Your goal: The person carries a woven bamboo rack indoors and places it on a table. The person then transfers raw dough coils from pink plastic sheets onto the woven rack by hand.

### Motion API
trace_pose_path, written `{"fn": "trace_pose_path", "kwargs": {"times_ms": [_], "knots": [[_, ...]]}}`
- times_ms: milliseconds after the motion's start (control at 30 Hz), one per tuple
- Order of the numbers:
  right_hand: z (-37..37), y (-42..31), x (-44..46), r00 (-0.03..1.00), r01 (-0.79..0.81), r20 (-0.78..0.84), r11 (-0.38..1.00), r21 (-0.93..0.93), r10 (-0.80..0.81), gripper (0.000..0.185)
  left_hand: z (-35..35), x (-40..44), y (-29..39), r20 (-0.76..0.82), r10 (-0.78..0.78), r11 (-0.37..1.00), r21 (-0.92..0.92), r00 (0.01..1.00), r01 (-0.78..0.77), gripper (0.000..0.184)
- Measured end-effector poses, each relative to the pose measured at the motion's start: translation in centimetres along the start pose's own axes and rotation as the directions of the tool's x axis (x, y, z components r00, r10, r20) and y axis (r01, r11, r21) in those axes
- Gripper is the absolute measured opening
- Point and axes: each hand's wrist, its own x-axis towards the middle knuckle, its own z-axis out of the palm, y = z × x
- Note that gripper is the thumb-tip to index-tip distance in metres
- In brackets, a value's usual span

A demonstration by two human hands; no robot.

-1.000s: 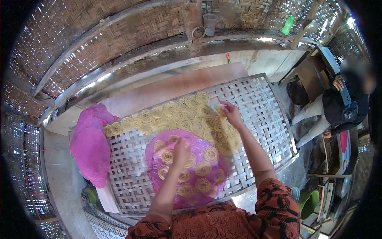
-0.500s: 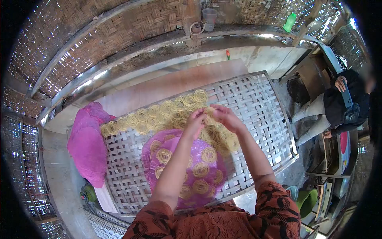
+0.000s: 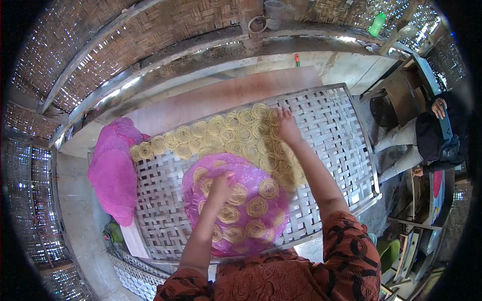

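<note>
Thin yellow strands coiled into round noodle nests lie in rows on a woven bamboo tray. My right hand is at the right end of the back row, its fingers on a noodle nest at the edge of the group. Nearer my body, my left hand is low over a round pink sheet with several loose nests on it. Its fingers are blurred and partly turned away, close to a noodle nest; what they hold, if anything, does not show.
A bundled pink cloth hangs over the tray's left end. Behind the tray runs a wooden board along a low wall. At the right stands another person holding a phone. A green chair-like object is at the lower right.
My hands, together over the nests before, have parted. The right went to the back row's end; the left drew back over the pink sheet. The view shifted slightly.
</note>
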Motion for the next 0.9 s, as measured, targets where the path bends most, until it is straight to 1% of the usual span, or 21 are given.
{"fn": "trace_pose_path", "kwargs": {"times_ms": [33, 67, 100, 133, 200, 233, 300, 367, 400, 433, 467, 500, 533, 567, 600, 667, 733, 767, 833, 867, 900], "knots": [[-0.7, -1.6, -1.5, 0.996, 0.04, 0.072, 0.987, 0.159, -0.052, 0.04, 0.1, -1.0, -0.1, 0.024, -0.027, 0.997, 0.074, 0.999, 0.025, 0.032], [-1.4, -3.2, -3.3, 0.984, 0.068, 0.134, 0.947, 0.314, -0.115, 0.044, 1.0, -1.6, -1.4, -0.074, 0.221, 0.946, 0.258, 0.972, -0.196, 0.033], [-7.4, -6.1, -3.3, 0.885, 0.051, 0.342, 0.795, 0.604, -0.316, 0.045, 1.2, -1.9, -1.5, -0.075, 0.219, 0.948, 0.253, 0.973, -0.194, 0.033], [-9.1, -7.8, -5.0, 0.689, 0.005, 0.488, 0.677, 0.736, -0.536, 0.045, 1.4, -2.1, -1.4, -0.047, 0.207, 0.935, 0.302, 0.977, -0.184, 0.032], [-9.0, -8.9, -9.8, 0.634, 0.165, 0.393, 0.613, 0.772, -0.666, 0.046, 1.4, -2.2, -0.9, -0.023, 0.201, 0.92, 0.348, 0.979, -0.181, 0.032], [-9.4, -8.9, -10.6, 0.631, 0.169, 0.396, 0.616, 0.769, -0.668, 0.046, 1.2, -2.2, -0.3, 0.008, 0.171, 0.917, 0.365, 0.985, -0.163, 0.029], [-9.9, -8.6, -12.0, 0.731, 0.189, 0.374, 0.696, 0.693, -0.571, 0.036, 1.3, -2.8, 0.0, 0.039, 0.138, 0.915, 0.377, 0.99, -0.143, 0.026], [-11.0, -8.0, -11.8, 0.717, 0.195, 0.433, 0.754, 0.627, -0.546, 0.033, 1.7, -3.2, -0.1, -0.022, 0.247, 0.864, 0.457, 0.969, -0.21, 0.02], [-11.2, -7.7, -11.6, 0.728, 0.069, 0.44, 0.694, 0.717, -0.527, 0.029, 1.7, -3.3, -0.2, -0.022, 0.255, 0.862, 0.459, 0.967, -0.217, 0.02], [-11.5, -7.3, -11.4, 0.737, -0.059, 0.448, 0.612, 0.789, -0.507, 0.025, 1.7, -3.3, -0.4, -0.008, 0.336, 0.844, 0.445, 0.942, -0.298, 0.018], [-12.6, -6.8, -10.5, 0.741, -0.055, 0.445, 0.615, 0.786, -0.502, 0.025, 1.7, -3.3, -0.4, 0.003, 0.416, 0.821, 0.43, 0.91, -0.376, 0.016], [-13.9, -6.1, -9.6, 0.712, -0.326, 0.589, 0.564, 0.759, -0.382, 0.021, 1.7, -3.5, -0.5, 0.004, 0.422, 0.817, 0.431, 0.906, -0.383, 0.016], [-14.7, -5.1, -8.7, 0.633, -0.571, 0.724, 0.466, 0.676, -0.274, 0.018, 1.6, -3.9, -0.4, 0.097, 0.286, 0.897, 0.322, 0.953, -0.301, 0.018], [-13.8, -3.6, -8.2, 0.672, -0.532, 0.697, 0.493, 0.688, -0.249, 0.018, 1.5, -4.2, -0.2, 0.204, 0.151, 0.955, 0.221, 0.967, -0.196, 0.022], [-12.8, -2.1, -7.5, 0.709, -0.491, 0.668, 0.52, 0.699, -0.227, 0.017, 1.4, -4.4, -0.1, 0.25, 0.125, 0.966, 0.19, 0.96, -0.175, 0.02], [-11.8, 0.0, -4.9, 0.672, -0.711, 0.74, 0.274, 0.648, -0.004, 0.017, 0.5, -5.2, 1.8, 0.28, 0.14, 0.977, 0.116, 0.95, -0.178, 0.018], [-9.9, 2.0, -1.6, 0.764, -0.631, 0.635, 0.34, 0.697, 0.115, 0.021, -0.1, -5.1, 3.2, 0.362, 0.167, 0.985, -0.097, 0.917, -0.142, 0.014], [-8.2, 2.9, -0.2, 0.767, -0.627, 0.632, 0.337, 0.702, 0.112, 0.021, -0.2, -4.7, 3.9, 0.358, 0.166, 0.985, -0.092, 0.919, -0.143, 0.014], [-3.9, 4.2, 1.9, 0.808, -0.567, 0.506, 0.165, 0.807, 0.302, 0.024, -0.3, -3.8, 4.9, 0.348, 0.122, 0.939, -0.344, 0.929, 0.006, 0.009], [-2.4, 4.5, 2.8, 0.81, -0.564, 0.504, 0.161, 0.81, 0.3, 0.024, -0.4, -2.5, 4.6, 0.378, 0.183, 0.894, -0.447, 0.907, 0.005, 0.008], [-1.0, 4.7, 3.5, 0.786, -0.553, 0.506, 0.037, 0.833, 0.355, 0.025, -0.4, -1.7, 4.4, 0.375, 0.181, 0.896, -0.444, 0.909, 0.005, 0.008]]}}
